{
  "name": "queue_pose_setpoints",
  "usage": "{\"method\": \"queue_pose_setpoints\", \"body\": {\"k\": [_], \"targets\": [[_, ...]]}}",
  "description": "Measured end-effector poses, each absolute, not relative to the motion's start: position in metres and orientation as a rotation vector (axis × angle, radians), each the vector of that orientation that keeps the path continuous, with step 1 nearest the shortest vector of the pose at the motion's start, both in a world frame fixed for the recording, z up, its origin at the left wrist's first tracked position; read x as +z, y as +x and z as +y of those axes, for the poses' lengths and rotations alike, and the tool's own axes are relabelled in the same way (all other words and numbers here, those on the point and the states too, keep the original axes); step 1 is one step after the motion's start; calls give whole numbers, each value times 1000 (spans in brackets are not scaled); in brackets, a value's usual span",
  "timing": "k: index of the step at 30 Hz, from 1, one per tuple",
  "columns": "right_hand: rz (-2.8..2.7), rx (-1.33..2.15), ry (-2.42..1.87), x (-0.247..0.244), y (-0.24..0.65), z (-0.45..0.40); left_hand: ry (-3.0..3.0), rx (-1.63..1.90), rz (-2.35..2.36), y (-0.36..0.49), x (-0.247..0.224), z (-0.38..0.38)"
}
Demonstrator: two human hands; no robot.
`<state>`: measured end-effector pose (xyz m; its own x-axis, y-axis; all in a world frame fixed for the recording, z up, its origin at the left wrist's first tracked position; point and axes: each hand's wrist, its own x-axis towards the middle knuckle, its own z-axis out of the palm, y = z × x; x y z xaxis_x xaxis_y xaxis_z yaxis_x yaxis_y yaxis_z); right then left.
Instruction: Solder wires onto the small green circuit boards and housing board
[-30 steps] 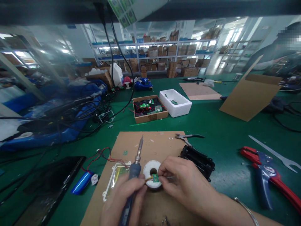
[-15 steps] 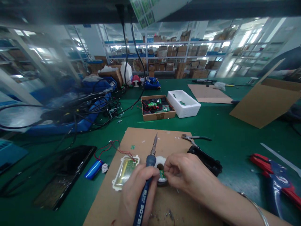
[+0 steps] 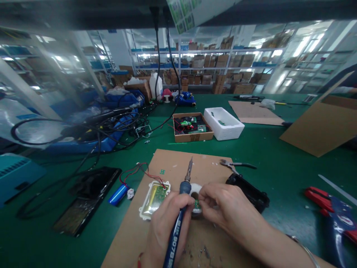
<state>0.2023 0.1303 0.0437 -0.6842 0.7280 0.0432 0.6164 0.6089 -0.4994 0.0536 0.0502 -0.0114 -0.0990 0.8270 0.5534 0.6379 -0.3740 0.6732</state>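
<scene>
My left hand (image 3: 167,223) is closed round a blue soldering iron (image 3: 174,238), its bare metal tip pointing up and away from me. Just right of it, my right hand (image 3: 223,203) is pinched at the edge of a small green circuit board (image 3: 196,204). That board lies on a round white spool-like piece (image 3: 197,188); whatever the right fingertips grip is hidden. Left of the hands lies a clear-covered panel in a white frame (image 3: 154,199), with red and black wires running to a blue cylindrical battery (image 3: 118,194).
Under the work is a cardboard sheet (image 3: 131,230). Pliers (image 3: 240,164) and a black plastic housing (image 3: 248,193) lie to its right, then a red-and-blue hand tool (image 3: 331,208). Behind stand a cardboard tray of boards (image 3: 193,137) and a white foam box (image 3: 228,132). Cables (image 3: 97,128) tangle at left.
The whole scene sits slightly farther right in the picture, as my view has turned left. Both hands keep nearly the same pose beside the round piece, the iron still in the left.
</scene>
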Motion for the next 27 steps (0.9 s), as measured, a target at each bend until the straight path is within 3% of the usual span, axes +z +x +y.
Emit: {"method": "queue_pose_setpoints", "body": {"k": [9, 17, 27], "targets": [[-2503, 872, -1134, 44, 205, 134, 1988, 1496, 1657, 55, -12, 50], [-2415, 843, -1147, 37, 205, 133, 2015, 1487, 1665, 54, -12, 50], [-2329, 963, -918, 32, 215, 132, 1982, 1498, 1630, 54, -15, 50]]}}
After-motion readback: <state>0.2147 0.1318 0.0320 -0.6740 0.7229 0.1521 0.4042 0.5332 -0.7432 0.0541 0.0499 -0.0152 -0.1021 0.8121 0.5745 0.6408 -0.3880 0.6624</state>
